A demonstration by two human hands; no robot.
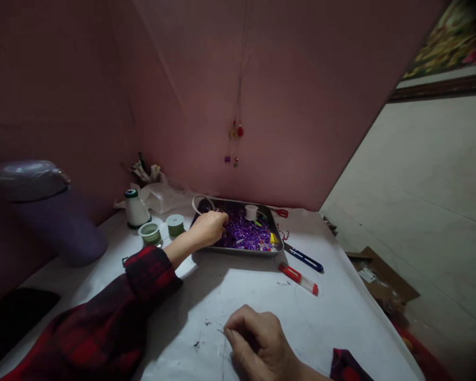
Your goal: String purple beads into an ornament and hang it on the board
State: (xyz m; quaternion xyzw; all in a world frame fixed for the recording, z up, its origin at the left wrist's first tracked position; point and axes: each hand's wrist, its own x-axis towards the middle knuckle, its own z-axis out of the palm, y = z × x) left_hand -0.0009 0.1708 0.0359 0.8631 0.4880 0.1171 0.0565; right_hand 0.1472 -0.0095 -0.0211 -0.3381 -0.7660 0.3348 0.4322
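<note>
My left hand (208,227) reaches into a metal tray (238,251) full of purple beads (246,234), its fingers curled together at the tray's left side among the beads. What they pinch is hidden. My right hand (257,341) rests on the white table (206,288) near the front edge, with thumb and fingers pinched on a thin thread (222,349) that is barely visible. A small white spool (251,212) stands in the tray.
Two green thread spools (150,233) and a white cone of thread (136,209) stand left of the tray. Blue clippers (303,258), a red tube (298,278) and red scissors (281,212) lie to its right. A purple flask (43,206) stands far left. Beaded strings (236,143) hang on the wall.
</note>
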